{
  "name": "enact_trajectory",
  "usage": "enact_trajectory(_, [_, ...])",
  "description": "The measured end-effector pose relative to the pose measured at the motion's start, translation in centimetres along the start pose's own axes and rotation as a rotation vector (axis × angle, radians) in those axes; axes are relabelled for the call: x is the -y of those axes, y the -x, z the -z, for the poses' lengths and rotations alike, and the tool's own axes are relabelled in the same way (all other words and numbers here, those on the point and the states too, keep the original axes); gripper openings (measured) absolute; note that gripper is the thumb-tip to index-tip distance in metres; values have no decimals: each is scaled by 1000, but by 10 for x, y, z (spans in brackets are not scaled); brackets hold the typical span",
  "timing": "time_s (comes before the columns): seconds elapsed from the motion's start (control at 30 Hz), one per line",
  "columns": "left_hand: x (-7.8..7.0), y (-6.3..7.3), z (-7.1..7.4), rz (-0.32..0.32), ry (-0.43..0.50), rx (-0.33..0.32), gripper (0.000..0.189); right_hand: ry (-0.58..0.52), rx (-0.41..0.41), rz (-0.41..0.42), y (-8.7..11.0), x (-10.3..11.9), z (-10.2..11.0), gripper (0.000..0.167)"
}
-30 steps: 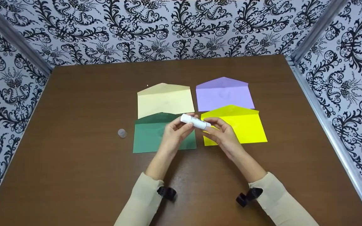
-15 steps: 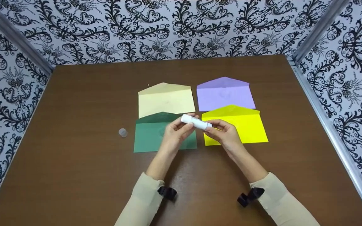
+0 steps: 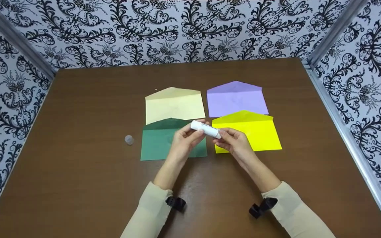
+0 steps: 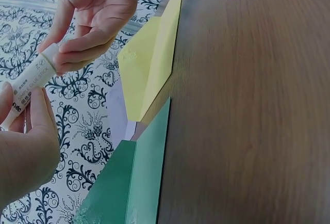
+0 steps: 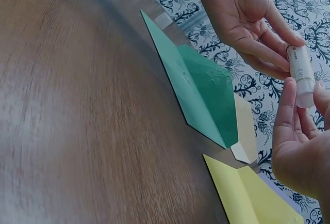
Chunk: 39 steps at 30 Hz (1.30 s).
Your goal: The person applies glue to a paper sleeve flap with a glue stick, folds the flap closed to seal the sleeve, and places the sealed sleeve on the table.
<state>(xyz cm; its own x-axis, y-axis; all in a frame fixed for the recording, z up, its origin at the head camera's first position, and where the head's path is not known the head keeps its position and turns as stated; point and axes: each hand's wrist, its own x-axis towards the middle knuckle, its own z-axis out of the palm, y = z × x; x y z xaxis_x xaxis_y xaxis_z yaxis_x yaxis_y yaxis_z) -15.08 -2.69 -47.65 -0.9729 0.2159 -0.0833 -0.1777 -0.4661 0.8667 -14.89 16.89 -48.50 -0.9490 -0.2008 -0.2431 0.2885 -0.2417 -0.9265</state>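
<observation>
Both hands hold a white glue stick (image 3: 205,129), tilted, above the gap between the green envelope (image 3: 155,143) and the bright yellow envelope (image 3: 260,132). My left hand (image 3: 182,142) grips its body with thumb and fingers. My right hand (image 3: 237,142) pinches the lower right end, thumb on top. Printed lettering shows on the glue stick (image 4: 33,79) in the left wrist view. Both envelopes lie with their flaps unfolded away from me. Shiny smears mark the green flap (image 5: 214,82) and the yellow flap (image 4: 136,53).
Behind these lie a cream envelope (image 3: 174,107) and a purple envelope (image 3: 238,103), flaps also unfolded. A small translucent cap (image 3: 129,139) sits on the brown table (image 3: 78,165) left of the green envelope. Patterned walls (image 3: 190,29) border the table at back and sides.
My right fingers have shifted around the end of the glue stick, the thumb now higher over it. My left hand and the envelopes stay put.
</observation>
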Motion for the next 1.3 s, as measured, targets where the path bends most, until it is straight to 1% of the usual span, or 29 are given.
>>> enact_trajectory(0.2, [0,0,0,9,5,-7,35,35,34,0,0,-3,1,24])
enact_trajectory(0.3, [1,0,1,15,8,-17,35,21,27,20,1,-3,0,24])
enact_trajectory(0.43, [1,-1,1,20,16,-32,35,4,12,63,2,-3,-1,32])
enact_trajectory(0.57, [0,-1,0,23,14,-33,36,22,-9,79,2,-3,1,33])
enact_trajectory(0.7, [0,-1,0,22,5,-27,36,18,-23,69,1,-2,2,31])
enact_trajectory(0.93, [2,-1,2,11,-4,-7,36,-35,-23,12,-1,-1,2,27])
enact_trajectory(1.1, [2,-1,2,8,-7,-5,36,-10,-19,-21,0,0,1,31])
enact_trajectory(1.3, [1,0,1,5,0,-2,35,28,17,-38,1,-1,1,32])
